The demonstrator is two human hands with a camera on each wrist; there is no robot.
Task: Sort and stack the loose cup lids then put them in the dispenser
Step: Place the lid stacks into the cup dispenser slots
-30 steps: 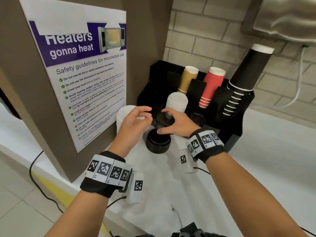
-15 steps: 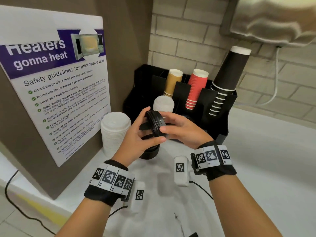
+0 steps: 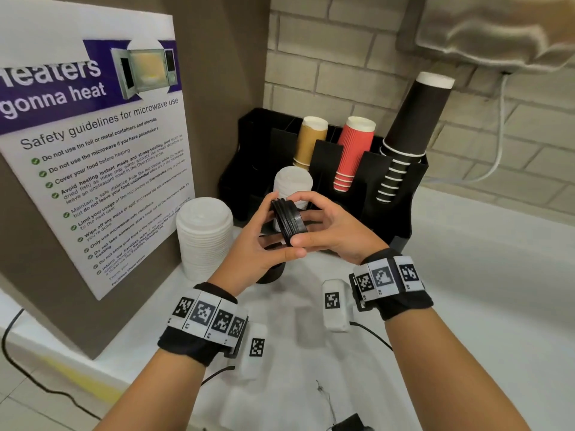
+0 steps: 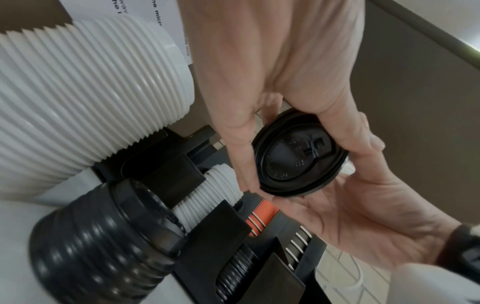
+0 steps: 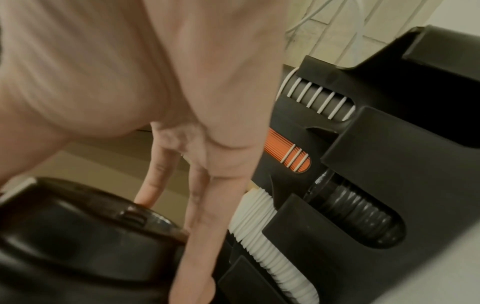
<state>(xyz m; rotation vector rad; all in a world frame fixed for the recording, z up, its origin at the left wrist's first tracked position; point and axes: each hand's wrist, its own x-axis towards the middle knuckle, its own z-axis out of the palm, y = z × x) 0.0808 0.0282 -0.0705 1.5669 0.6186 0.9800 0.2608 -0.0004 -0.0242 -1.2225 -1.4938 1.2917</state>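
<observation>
left hand (image 3: 259,244) + right hand (image 3: 334,234): both clamped on small black lid stack (image 3: 288,220), held on edge | dispenser (image 3: 401,194) at 1 o'clock | white lid stack (image 3: 203,241) at 9 o'clock

A brown panel (image 3: 217,73) stands at 10 o'clock with a big microwave safety poster (image 3: 93,144) stuck on it. A pale brick wall (image 3: 342,57) fills 12 o'clock. A white cord (image 3: 497,135) hangs down the wall at 2 o'clock. The white counter (image 3: 482,290) spreads toward 4 o'clock. Light floor tiles (image 3: 37,409) and a black cable (image 3: 18,377) show at 8 o'clock.
</observation>
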